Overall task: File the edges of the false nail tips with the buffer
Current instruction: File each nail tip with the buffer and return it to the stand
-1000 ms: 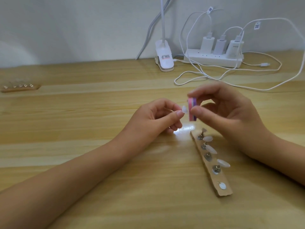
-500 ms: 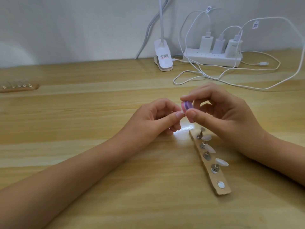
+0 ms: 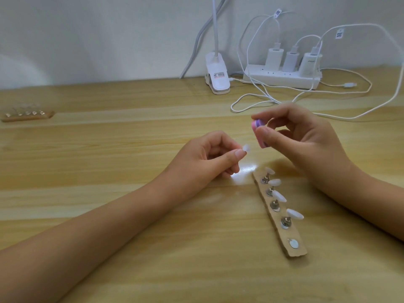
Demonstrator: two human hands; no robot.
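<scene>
Pinching nail tip (image 3: 93, 147) in left hand (image 3: 203, 158); right hand (image 3: 306, 141) grips buffer (image 3: 259, 133), apart. Advise light strokes along edge.

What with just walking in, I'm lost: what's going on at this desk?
A person is working on false nails. The left hand pinches a small white nail tip, and the right hand holds a pink and purple buffer close by; the two are not touching at this moment. Four more tips sit on metal stands on a cardboard strip near the right wrist.
</scene>
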